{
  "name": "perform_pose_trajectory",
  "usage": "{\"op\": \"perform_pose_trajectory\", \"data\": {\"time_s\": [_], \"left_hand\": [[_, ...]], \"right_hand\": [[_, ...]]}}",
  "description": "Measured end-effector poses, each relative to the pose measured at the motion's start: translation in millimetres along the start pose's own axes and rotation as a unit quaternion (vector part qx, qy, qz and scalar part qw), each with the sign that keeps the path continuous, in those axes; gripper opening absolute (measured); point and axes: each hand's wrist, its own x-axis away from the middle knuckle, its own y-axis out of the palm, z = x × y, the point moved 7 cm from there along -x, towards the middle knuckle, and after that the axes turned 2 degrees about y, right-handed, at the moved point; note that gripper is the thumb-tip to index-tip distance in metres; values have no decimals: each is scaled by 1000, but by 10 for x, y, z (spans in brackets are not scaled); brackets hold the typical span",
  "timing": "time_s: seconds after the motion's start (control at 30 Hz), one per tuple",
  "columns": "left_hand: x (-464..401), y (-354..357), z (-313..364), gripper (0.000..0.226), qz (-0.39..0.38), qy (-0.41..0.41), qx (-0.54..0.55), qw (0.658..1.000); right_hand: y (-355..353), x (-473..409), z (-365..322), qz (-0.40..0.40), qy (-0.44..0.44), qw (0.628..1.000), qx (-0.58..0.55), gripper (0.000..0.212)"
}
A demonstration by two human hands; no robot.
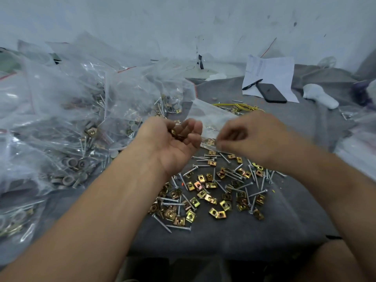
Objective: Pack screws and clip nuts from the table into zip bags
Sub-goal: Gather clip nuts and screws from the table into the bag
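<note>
Well underway, I'd judge: a big heap of filled bags (71,123) sits on the desk's (284,210) left side. Left hand (175,143) is cupped palm-up, fingers curled round a few small parts — look like clip nuts, blurry. Right hand (246,137) pinches the edge of a clear zip bag (209,121) w/ some nuts inside. Still left: loose screws (203,158) & clip nuts (211,192) scattered below the hands.

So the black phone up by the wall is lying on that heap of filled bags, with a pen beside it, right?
Not quite. The head view shows the black phone lying on a white sheet of paper at the far right, away from the heap of filled bags. The pen is indeed beside it.
</note>
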Motion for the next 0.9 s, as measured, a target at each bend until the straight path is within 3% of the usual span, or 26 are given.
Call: {"op": "perform_pose_trajectory", "data": {"time_s": [0.1,0.3,0.5,0.9], "left_hand": [[-2,-14,59,44,-1,23,-14,1000],[16,-15,109,51,-18,29,-12,999],[47,-41,157,48,-8,32,-13,999],[100,-55,236,49,-9,41,0,999]], "right_hand": [[260,21,112,-107,57,989,82,5],[350,-85,117,-70,87,987,118,20],[373,-129,85,-79,77,988,106,12],[340,-74,211,-93,68,989,94,28]]}}
